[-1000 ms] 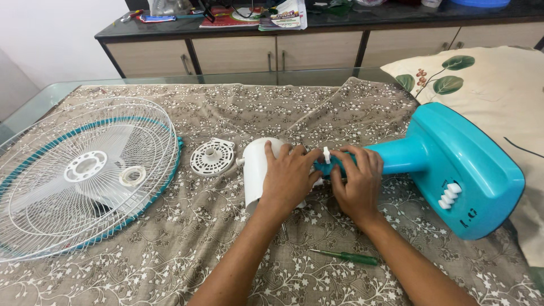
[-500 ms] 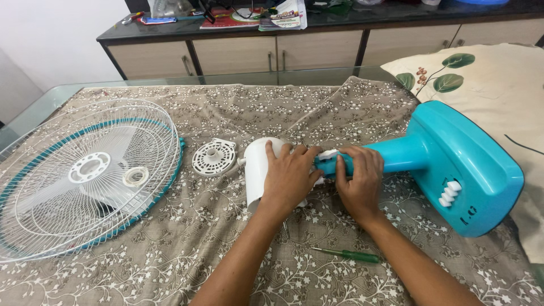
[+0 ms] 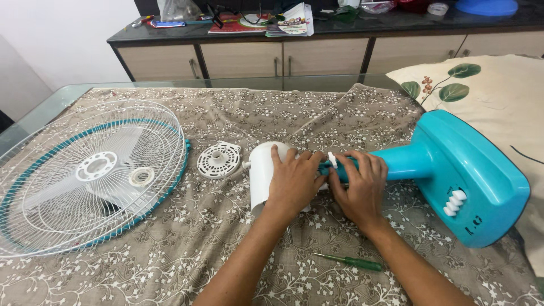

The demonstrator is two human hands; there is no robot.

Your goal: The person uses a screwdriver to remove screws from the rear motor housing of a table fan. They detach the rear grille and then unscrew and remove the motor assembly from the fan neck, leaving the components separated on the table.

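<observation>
A turquoise table-fan body (image 3: 464,175) lies on its side on a brown flowered cloth, its neck pointing left. My left hand (image 3: 292,180) presses down on the white motor housing (image 3: 262,170) at the end of that neck. My right hand (image 3: 360,184) grips the turquoise neck where it joins the housing, fingers around a small white knob (image 3: 332,160). A white round vented cover (image 3: 219,159) rests just left of the housing.
White wire fan guards with a teal rim (image 3: 85,173) lie at the left, a small white ring (image 3: 140,176) on them. A green-handled screwdriver (image 3: 351,262) lies near my right forearm. A leaf-print cushion (image 3: 498,90) sits at the right; a cluttered sideboard (image 3: 317,39) stands behind.
My right hand's fingers have shifted on the white knob at the neck joint, which has turned. The left hand stays on the housing. The view has moved slightly.
</observation>
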